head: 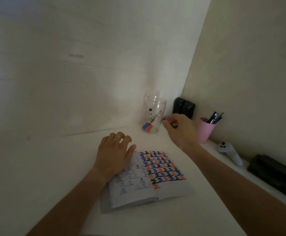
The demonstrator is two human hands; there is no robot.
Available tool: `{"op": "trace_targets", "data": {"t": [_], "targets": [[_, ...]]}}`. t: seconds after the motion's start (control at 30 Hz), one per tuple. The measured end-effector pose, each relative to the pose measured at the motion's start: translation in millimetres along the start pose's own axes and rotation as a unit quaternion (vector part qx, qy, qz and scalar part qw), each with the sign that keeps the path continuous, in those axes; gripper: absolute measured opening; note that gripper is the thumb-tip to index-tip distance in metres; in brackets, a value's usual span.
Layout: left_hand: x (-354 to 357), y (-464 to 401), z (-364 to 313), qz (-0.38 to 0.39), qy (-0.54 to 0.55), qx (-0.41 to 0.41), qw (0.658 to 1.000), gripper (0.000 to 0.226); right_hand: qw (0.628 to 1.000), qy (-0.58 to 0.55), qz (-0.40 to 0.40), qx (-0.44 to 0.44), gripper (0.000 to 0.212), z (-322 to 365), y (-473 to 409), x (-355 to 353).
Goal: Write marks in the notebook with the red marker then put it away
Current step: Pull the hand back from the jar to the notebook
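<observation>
The notebook (pixel 171 188) lies open on the white desk, its right page filled with rows of red, blue and black marks. My left hand (pixel 115 155) rests flat on the left page with the fingers spread. The red marker (pixel 153 123) stands cap down in a clear jar (pixel 154 103) at the back corner, beside a blue-capped marker (pixel 146 125). My right hand (pixel 181 128) hovers just right of the jar with its fingers loosely curled. It is apart from the glass, and I see no marker in it. Small dark spots show at its fingertips.
A pink cup (pixel 205 132) with dark pens stands right of my right hand. A black device (pixel 183 107) sits in the corner behind it. A white controller (pixel 229 153) and a long black case (pixel 274 174) lie along the right wall. Walls close in behind and to the right.
</observation>
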State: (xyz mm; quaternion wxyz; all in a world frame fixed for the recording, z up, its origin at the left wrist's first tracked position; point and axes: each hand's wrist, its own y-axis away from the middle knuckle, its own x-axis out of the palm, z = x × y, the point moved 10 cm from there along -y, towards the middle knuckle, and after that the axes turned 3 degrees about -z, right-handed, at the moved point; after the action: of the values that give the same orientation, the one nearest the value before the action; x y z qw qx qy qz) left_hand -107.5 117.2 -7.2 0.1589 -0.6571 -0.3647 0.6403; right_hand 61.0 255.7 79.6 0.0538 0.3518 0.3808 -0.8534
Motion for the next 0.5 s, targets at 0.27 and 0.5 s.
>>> {"op": "trace_targets", "data": {"t": [0.27,0.5], "targets": [[-41,73,-14,0.119,0.077,-0.067,0.988,0.066,0.992,0.032,0.084,0.088,0.041,-43,148,-35],[-23,118,-3,0.157,0.055,-0.110,0.980,0.070,0.973,0.156,0.136,0.102,0.056,-72,204,-10]]}}
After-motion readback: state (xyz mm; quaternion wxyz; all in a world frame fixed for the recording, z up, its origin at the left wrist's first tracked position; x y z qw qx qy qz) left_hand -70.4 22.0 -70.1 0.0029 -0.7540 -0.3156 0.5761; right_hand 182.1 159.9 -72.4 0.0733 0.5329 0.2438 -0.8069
